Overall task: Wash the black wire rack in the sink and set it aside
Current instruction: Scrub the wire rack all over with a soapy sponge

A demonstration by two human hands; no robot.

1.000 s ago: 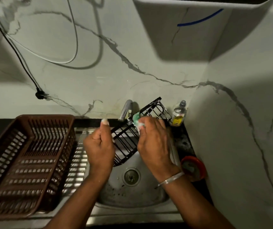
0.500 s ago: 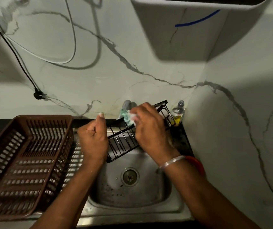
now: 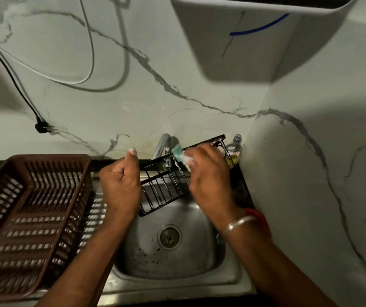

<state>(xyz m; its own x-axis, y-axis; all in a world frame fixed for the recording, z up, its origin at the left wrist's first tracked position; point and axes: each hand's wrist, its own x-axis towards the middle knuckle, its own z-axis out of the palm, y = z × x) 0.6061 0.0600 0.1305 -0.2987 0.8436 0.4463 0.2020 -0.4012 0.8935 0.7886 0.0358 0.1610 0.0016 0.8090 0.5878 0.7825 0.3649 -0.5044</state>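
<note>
Head view, over the sink (image 3: 233, 282): you hold the black wire rack (image 3: 166, 187) in the air above the basin, between your two hands, with its open grid facing you. Its long axis runs from about 7 o'clock, low and near you, up to about 1 o'clock, where the far corner ends just beside the bottle (image 3: 235, 149) in the wall corner. The tap (image 3: 163, 144) stands behind the top rail at 12 o'clock.

Your left hand (image 3: 120, 182) sits at the rack's 9 o'clock end, fist closed on that side with the thumb raised; the fingers themselves are hidden behind the back of the hand. Your right hand (image 3: 208, 180) lies over the 2 o'clock part, fingers bunched round a green and white scrub pad (image 3: 181, 156) pressed to the top rail. Both wrists come up from 6 o'clock.

Scrubbing looks to be in hand, the rinse not yet done. The brown dish basket (image 3: 51, 158) waits at 9 o'clock on the tabletop, on the left hand's side, so that hand looks best placed to carry the rack across.
</note>
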